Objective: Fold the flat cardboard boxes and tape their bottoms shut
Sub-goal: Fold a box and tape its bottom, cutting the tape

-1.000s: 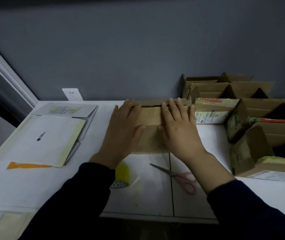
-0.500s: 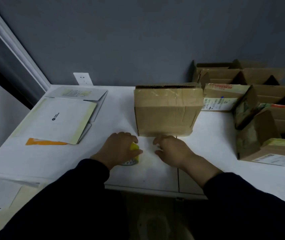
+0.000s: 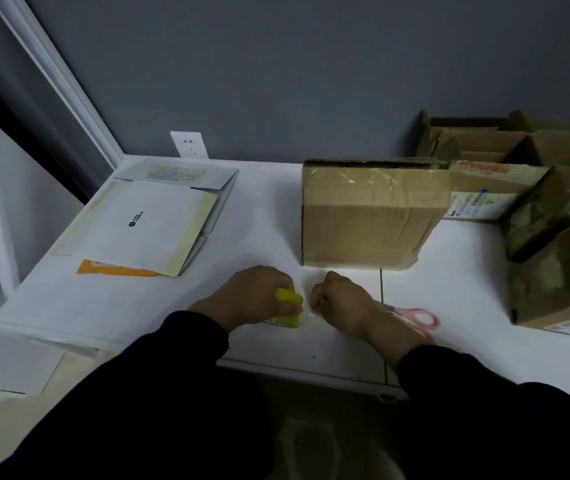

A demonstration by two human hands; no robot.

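A brown cardboard box (image 3: 366,216) stands folded on the white table (image 3: 110,306), its near face wrapped in old clear tape. In front of it my left hand (image 3: 252,296) grips a yellow tape roll (image 3: 288,301) against the tabletop. My right hand (image 3: 340,301) is curled right beside the roll, fingers pinching at the clear tape end (image 3: 306,311); the pinch itself is small and dim. Pink-handled scissors (image 3: 418,317) lie on the table, partly hidden behind my right wrist.
A stack of flat white boxes (image 3: 145,226) with an orange sheet under it lies at the left. Several folded open cardboard boxes (image 3: 536,188) crowd the right side and back right corner. A wall socket (image 3: 189,144) sits behind. The table's near edge is close to my arms.
Both hands left the top of the brown box and came down in front of it. My left hand took hold of the yellow tape roll and my right hand closed in beside it.
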